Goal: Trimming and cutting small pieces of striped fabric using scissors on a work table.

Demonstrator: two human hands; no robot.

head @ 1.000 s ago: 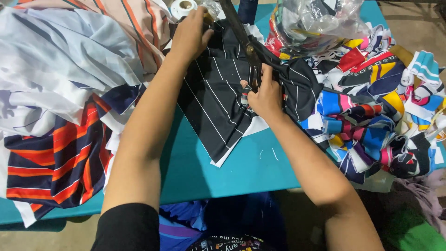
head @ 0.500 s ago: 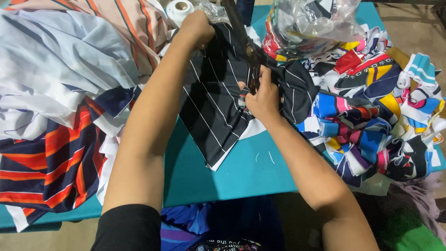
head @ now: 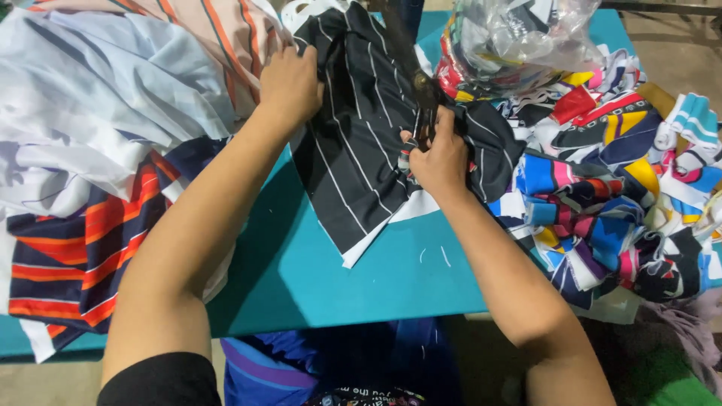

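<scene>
A black cloth with thin white stripes [head: 361, 143] lies on the teal table [head: 316, 286]. My left hand [head: 289, 83] grips its upper left edge and holds it down. My right hand [head: 440, 154] is closed around the handles of large dark scissors [head: 410, 64], whose blades run up along the cloth toward the top edge of the view. The blade tips are cut off by the frame. A white layer [head: 398, 218] shows under the cloth's lower edge.
A heap of white, striped peach and navy-orange fabric [head: 83, 150] fills the left side. Colourful cloth scraps [head: 617, 195] pile up on the right, with a clear plastic bag [head: 519, 37] of scraps behind them. A white tape roll [head: 312, 9] sits at the back.
My left hand has slid down and left along the cloth's edge, uncovering more of the striped cloth. The scissors and right hand stay at about the same spot.
</scene>
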